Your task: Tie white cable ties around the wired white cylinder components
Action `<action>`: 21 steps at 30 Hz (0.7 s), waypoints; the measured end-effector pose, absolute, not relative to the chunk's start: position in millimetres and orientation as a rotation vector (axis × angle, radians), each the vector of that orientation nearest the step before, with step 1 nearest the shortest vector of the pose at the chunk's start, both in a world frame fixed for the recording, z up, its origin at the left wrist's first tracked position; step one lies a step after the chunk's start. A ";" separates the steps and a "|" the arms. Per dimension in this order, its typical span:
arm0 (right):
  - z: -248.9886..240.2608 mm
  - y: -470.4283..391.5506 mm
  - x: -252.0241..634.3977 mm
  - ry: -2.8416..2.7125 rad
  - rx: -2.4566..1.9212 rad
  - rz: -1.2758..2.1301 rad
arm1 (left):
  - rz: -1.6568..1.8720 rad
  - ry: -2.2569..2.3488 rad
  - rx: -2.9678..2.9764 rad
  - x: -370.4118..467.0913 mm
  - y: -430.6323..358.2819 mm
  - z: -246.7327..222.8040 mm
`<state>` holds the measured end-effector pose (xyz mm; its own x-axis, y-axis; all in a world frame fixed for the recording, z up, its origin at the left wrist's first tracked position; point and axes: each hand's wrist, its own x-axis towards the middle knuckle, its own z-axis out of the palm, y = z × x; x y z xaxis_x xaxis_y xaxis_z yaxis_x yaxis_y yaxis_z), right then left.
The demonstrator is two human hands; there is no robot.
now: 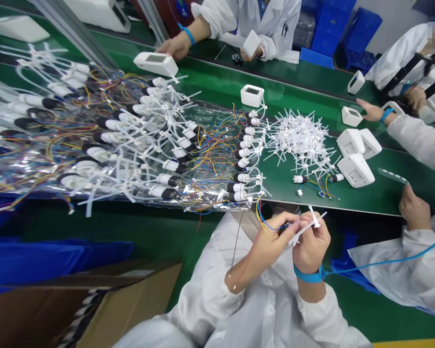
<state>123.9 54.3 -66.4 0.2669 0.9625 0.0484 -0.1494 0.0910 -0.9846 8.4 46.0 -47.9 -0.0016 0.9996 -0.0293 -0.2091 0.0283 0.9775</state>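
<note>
My left hand [270, 239], in front of my chest, pinches a small part with yellow, blue and red wires [260, 212]; the fingers mostly hide that part. Closed close beside it, my right hand [313, 244] with a blue wrist strap [308, 275] grips a piece of translucent white tubing [300, 234] with a small white connector [315, 221]. The fingertips of both hands meet around these pieces. Just beyond them on the green bench, two small black-and-white cylinders [300, 179] lie with wires and small white plugs. A heap of similar tubing pieces [299, 140] lies behind.
Many wired cylinders with tubing [172, 166] cover clear plastic sheeting on the left. White device housings [355, 169] stand on the right; another [253, 95] is farther back. Co-workers' hands [415, 208] are at the right and across. An open cardboard box [137, 295] stands lower left.
</note>
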 end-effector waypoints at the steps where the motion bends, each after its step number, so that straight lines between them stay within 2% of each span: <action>1: -67.5 53.2 123.4 -0.939 -1.153 1.037 | 1.294 1.073 1.046 8.7 46.0 -47.9; 11: -73.9 59.4 143.2 -1.164 -1.160 1.118 | 1.295 1.050 1.088 2.3 51.3 -49.5; 21: -66.6 60.5 142.7 -0.961 -1.163 1.248 | 1.400 0.926 0.572 3.9 62.3 -46.0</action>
<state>142.7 60.5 -66.6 0.1086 0.9918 -0.0672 -0.1887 -0.0458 -0.9810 3.9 62.3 -46.0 -0.0766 0.9757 -0.2055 -0.5709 0.1260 0.8113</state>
